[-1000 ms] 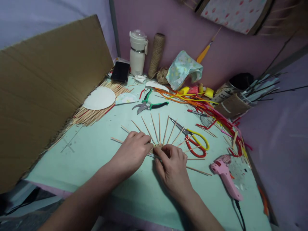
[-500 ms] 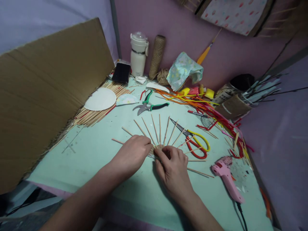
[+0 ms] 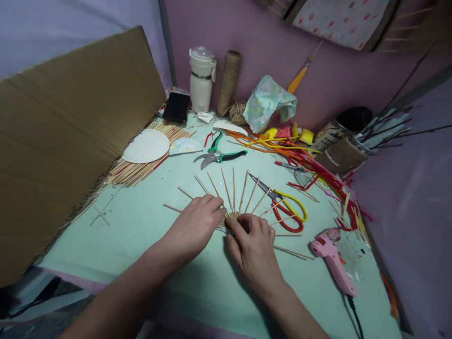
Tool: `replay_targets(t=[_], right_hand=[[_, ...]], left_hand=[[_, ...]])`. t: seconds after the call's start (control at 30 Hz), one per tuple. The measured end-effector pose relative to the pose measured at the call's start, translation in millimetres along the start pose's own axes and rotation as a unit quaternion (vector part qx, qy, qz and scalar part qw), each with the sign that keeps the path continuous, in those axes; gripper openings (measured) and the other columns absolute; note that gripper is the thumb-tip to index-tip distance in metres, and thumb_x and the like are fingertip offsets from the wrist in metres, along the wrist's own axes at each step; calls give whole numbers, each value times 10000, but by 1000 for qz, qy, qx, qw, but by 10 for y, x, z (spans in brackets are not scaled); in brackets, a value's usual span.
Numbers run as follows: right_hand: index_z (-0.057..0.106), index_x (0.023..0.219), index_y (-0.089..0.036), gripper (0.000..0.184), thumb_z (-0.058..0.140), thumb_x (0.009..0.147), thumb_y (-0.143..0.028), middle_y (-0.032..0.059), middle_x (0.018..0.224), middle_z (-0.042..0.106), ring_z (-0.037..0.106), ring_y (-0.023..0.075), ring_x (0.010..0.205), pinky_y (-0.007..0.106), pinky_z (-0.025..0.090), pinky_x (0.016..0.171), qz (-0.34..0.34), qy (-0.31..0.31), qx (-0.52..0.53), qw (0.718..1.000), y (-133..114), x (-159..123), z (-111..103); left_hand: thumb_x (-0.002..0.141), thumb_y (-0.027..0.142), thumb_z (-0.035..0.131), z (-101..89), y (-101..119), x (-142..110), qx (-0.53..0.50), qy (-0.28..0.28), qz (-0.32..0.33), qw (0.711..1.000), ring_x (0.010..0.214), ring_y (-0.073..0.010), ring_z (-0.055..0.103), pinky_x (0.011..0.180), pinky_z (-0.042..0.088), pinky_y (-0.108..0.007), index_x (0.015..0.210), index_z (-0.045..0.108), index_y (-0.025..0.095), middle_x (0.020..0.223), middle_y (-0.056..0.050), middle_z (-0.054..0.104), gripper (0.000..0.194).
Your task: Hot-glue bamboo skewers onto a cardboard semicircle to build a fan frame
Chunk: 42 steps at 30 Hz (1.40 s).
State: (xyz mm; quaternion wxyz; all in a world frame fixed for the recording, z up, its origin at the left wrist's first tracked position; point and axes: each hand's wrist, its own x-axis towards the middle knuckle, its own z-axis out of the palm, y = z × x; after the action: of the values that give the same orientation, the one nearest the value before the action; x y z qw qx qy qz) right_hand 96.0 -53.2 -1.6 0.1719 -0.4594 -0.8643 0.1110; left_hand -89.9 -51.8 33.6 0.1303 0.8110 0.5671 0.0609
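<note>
A fan of thin wooden sticks (image 3: 233, 188) spreads over the table from a small brown centre piece (image 3: 233, 219). My left hand (image 3: 202, 225) is closed at the inner ends of the sticks on the left side, its fingertips pinched at one stick and partly hidden. My right hand (image 3: 253, 242) curls over the near right part of the fan, with thumb and fingers pressed on the brown centre. Both hands nearly touch each other. Scissors (image 3: 287, 209) with red and yellow handles lie partly beneath the sticks on the right.
Pruning shears (image 3: 219, 155) lie behind the fan. A pink glue gun (image 3: 334, 261) rests at the right, its cord running forward. A cardboard sheet (image 3: 81, 127) stands at the left beside a pile of sticks (image 3: 136, 173). Pipe cleaners (image 3: 275, 147), a bottle (image 3: 201, 84) and twine (image 3: 229, 84) are at the back.
The left hand's fingers have shifted slightly at the inner ends of the sticks. My right hand stays in place; the whole view moves a little.
</note>
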Motion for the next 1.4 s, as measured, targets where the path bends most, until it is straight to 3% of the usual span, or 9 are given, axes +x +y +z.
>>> replay_targets(t=[0.23, 0.83, 1.4], right_hand=[[652, 1240, -268, 324, 562, 930, -230, 100, 1125, 607, 504, 263, 1004, 415, 378, 829, 5, -2, 7, 1000, -7, 0, 2], [647, 1245, -261, 329, 583, 924, -233, 102, 1141, 612, 502, 268, 1016, 420, 379, 839, 6, -5, 5, 1000, -21, 1, 0], [655, 1218, -263, 312, 619, 909, -237, 93, 1131, 626, 512, 260, 1002, 408, 386, 824, -1, 11, -5, 1000, -15, 4, 16]], left_hand=[[982, 187, 527, 11, -7, 8, -12, -37, -8, 999, 1120, -260, 559, 958, 470, -424, 1077, 694, 152, 1137, -80, 669, 195], [980, 162, 523, -38, 30, -2, -15, -53, -18, 998, 1106, -263, 563, 951, 477, -431, 1132, 685, 143, 1154, -83, 657, 223], [963, 181, 560, 43, -36, -10, -24, -28, -11, 999, 1042, -255, 544, 905, 452, -411, 1036, 719, 162, 1055, -71, 649, 176]])
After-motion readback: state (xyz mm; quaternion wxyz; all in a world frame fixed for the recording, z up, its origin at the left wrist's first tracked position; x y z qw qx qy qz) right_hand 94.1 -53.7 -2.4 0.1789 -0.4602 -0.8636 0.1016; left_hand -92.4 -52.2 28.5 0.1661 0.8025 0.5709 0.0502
